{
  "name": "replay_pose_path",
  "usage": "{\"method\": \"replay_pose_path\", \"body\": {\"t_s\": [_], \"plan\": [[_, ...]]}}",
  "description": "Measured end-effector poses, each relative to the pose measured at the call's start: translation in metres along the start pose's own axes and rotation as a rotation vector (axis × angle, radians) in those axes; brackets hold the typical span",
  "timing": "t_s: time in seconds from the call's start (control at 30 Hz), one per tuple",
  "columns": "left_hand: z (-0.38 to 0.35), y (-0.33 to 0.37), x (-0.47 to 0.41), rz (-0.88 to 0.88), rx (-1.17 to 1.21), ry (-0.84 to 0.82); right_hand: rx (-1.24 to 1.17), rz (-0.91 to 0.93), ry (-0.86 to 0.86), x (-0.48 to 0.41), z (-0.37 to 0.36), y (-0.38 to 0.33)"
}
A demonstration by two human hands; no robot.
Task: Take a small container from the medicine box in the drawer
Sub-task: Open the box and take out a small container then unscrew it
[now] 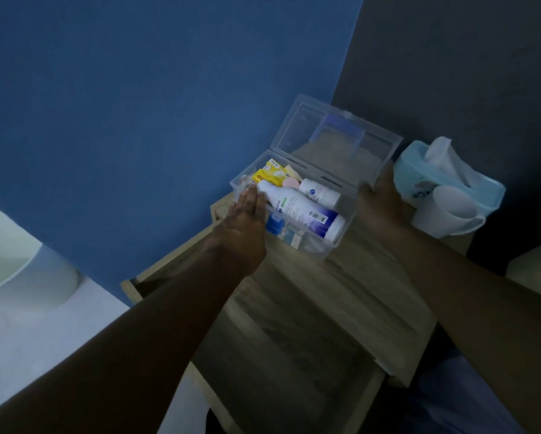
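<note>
A clear plastic medicine box (338,242) stands on a wooden bedside cabinet (341,296) with its lid (335,136) swung open. A large white bottle (303,211) lies inside, with a small white container (317,191), a yellow packet (270,175) and a small blue item (275,223) around it. My left hand (244,227) lies flat at the box's left end, fingers straight and touching the large bottle's neck. At the box's right end is my right hand (382,198), gripping that end, its fingers partly hidden behind the lid.
A light blue tissue box (469,189) with white tissue sticking out stands right of the medicine box, close to my right hand. The cabinet's top drawer (137,283) is pulled out at the left. Blue wall behind, dark wall to the right.
</note>
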State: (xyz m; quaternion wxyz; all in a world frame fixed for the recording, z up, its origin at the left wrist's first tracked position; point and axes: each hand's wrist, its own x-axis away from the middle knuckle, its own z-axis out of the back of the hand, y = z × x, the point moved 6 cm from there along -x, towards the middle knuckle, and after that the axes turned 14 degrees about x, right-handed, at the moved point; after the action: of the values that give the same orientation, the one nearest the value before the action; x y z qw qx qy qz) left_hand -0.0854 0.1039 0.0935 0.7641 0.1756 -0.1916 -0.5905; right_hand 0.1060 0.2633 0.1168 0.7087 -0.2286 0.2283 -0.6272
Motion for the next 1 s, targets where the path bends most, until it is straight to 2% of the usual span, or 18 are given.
{"method": "replay_pose_path", "body": {"t_s": [0.1, 0.17, 0.3, 0.37, 0.43, 0.53, 0.67, 0.9, 1.0], "plan": [[0.001, 0.000, 0.000, 0.003, -0.002, 0.004, -0.027, -0.063, -0.148, 0.001, -0.012, 0.009], [0.003, 0.000, 0.000, -0.003, -0.016, -0.008, 0.009, -0.047, -0.128, 0.004, -0.008, 0.005], [0.005, 0.000, -0.002, 0.003, -0.021, -0.029, 0.173, 0.313, 0.108, 0.013, 0.007, -0.051], [0.005, 0.000, -0.002, 0.000, -0.018, -0.019, 0.261, 0.506, 0.093, 0.013, -0.002, -0.084], [0.003, 0.000, -0.002, -0.013, -0.018, -0.001, 0.338, 0.595, -0.010, 0.011, -0.018, -0.108], [0.001, -0.001, -0.002, -0.009, -0.010, 0.035, 0.456, 0.517, -0.130, -0.004, -0.042, -0.119], [-0.004, -0.001, -0.005, -0.005, -0.055, 0.061, 0.631, 0.401, -0.125, -0.021, -0.060, -0.120], [-0.007, -0.003, -0.007, 0.002, -0.035, 0.043, 0.607, 0.301, -0.149, -0.028, -0.064, -0.117], [-0.004, -0.001, -0.005, -0.003, -0.032, 0.046, 0.474, 0.283, -0.116, -0.027, -0.053, -0.121]]}}
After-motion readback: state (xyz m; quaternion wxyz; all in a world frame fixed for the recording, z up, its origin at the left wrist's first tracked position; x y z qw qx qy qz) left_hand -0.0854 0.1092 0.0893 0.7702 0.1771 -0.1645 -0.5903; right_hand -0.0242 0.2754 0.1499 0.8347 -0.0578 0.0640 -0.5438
